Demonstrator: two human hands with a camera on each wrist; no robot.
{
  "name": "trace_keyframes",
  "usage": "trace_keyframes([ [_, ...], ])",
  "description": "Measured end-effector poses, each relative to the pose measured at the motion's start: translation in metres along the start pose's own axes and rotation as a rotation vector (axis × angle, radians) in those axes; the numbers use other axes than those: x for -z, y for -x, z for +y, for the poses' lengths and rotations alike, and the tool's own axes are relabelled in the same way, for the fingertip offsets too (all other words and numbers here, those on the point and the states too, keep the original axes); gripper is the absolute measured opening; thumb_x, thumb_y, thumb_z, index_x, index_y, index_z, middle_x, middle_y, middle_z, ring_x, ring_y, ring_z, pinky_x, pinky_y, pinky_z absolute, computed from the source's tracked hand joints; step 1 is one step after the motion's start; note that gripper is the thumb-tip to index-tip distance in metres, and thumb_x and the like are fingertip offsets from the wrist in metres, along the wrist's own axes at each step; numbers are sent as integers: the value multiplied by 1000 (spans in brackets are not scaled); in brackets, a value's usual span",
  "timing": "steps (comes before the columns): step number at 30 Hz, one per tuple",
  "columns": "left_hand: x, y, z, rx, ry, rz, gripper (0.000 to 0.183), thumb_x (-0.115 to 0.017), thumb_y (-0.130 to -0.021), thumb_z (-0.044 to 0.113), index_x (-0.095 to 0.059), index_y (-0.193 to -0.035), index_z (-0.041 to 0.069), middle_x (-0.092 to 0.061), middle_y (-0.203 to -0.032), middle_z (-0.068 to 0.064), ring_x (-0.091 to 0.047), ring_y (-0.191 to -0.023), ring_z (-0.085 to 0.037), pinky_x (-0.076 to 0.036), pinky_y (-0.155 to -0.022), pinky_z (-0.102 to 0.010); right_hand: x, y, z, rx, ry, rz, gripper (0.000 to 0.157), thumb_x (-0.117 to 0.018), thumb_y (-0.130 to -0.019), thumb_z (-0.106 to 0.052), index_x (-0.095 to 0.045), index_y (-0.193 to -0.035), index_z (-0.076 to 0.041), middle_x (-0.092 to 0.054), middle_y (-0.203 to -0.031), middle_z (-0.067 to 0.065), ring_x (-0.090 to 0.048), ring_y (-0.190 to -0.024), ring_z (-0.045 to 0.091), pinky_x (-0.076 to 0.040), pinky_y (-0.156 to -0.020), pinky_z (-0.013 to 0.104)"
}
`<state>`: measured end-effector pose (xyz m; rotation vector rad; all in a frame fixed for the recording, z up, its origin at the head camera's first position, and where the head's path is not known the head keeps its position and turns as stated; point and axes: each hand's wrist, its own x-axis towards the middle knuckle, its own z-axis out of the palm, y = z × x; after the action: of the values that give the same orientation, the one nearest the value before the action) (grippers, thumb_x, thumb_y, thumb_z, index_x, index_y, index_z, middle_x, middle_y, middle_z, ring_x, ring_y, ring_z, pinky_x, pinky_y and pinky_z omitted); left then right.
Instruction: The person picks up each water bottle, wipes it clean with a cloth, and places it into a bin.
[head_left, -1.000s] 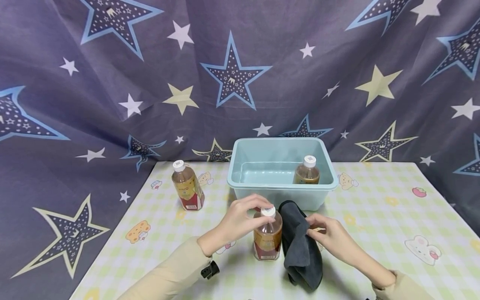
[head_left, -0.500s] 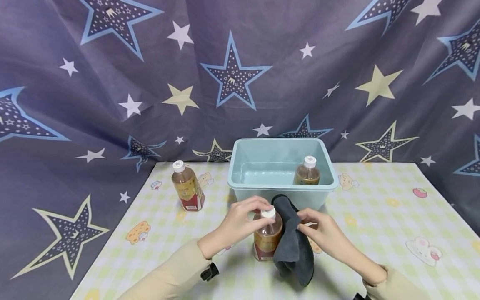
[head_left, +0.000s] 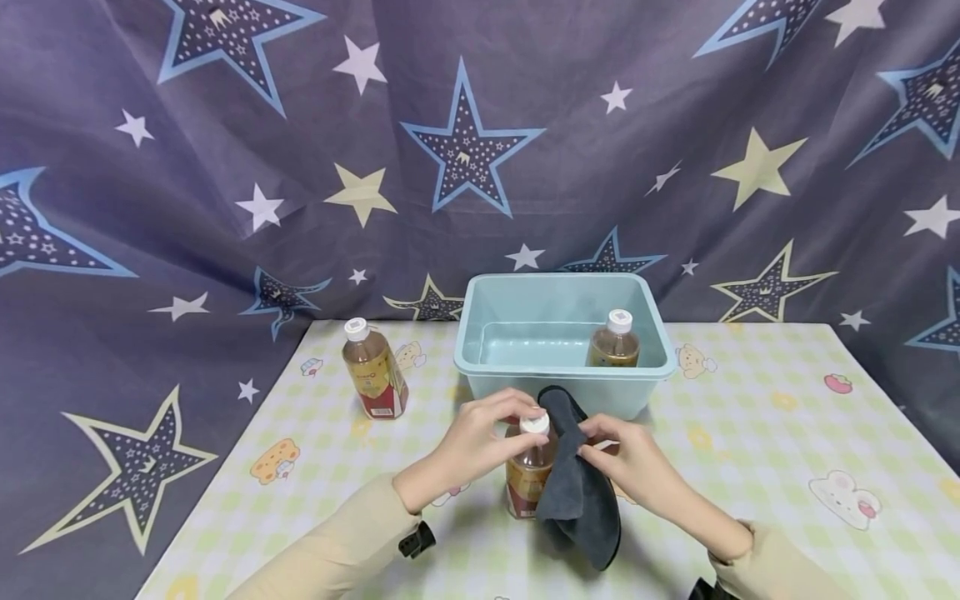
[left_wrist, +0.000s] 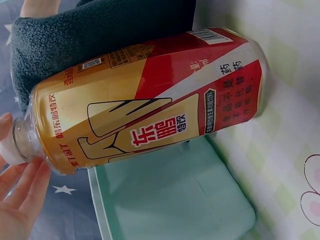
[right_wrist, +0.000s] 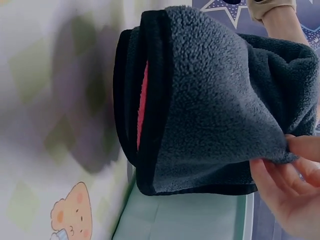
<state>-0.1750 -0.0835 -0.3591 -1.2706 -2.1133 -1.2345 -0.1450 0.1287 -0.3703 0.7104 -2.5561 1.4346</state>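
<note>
My left hand (head_left: 491,429) pinches the white cap of a drink bottle (head_left: 525,487) that stands upright on the table in front of the bin. Red and gold label panels cover this bottle (left_wrist: 150,105) in the left wrist view. With thumb and fingertips my right hand (head_left: 626,458) holds a folded dark grey cloth (head_left: 573,492), which hangs against the bottle's right side and hides part of it. Up close, the cloth (right_wrist: 210,105) looks fluffy, with a black edge and a sliver of pink inside the fold.
Behind the hands stands a light blue plastic bin (head_left: 480,372), with a capped bottle (head_left: 615,346) in its right end. Another bottle (head_left: 377,375) stands at the back left of the checked table (head_left: 750,467). A star-patterned curtain (head_left: 300,167) hangs behind.
My right hand has moved left with the cloth, from beside the bottle to up against it, covering more of its right side. The left hand stays on the cap.
</note>
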Motion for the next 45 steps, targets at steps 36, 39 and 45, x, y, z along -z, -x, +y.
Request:
trace_keyframes([
  [36,1,-1,-2,9,32,-30,17,-70,-74,9,-63,-89,5,-60,-92,-5,-59,-85,-10,-50,-72,-16,-35,7,46,-106,220,-183,18,-63,-75,4,-52,-72,-10,-53,-64,-6,-49,-59,3,-40,-49,18],
  [39,1,-1,-1,16,30,-38,17,-70,-74,9,-63,-89,5,-60,-93,-5,-59,-85,-10,-50,-72,-16,-39,7,49,-129,241,-202,19,-62,-75,4,-51,-71,-11,-50,-63,-7,-45,-57,2,-37,-47,19],
  [45,1,-1,2,37,32,-39,18,-72,-72,8,-63,-88,4,-61,-92,-6,-60,-84,-13,-50,-73,-15,-42,8,51,-131,246,-219,20,-62,-76,4,-49,-70,-11,-50,-63,-6,-45,-56,2,-36,-46,19],
])
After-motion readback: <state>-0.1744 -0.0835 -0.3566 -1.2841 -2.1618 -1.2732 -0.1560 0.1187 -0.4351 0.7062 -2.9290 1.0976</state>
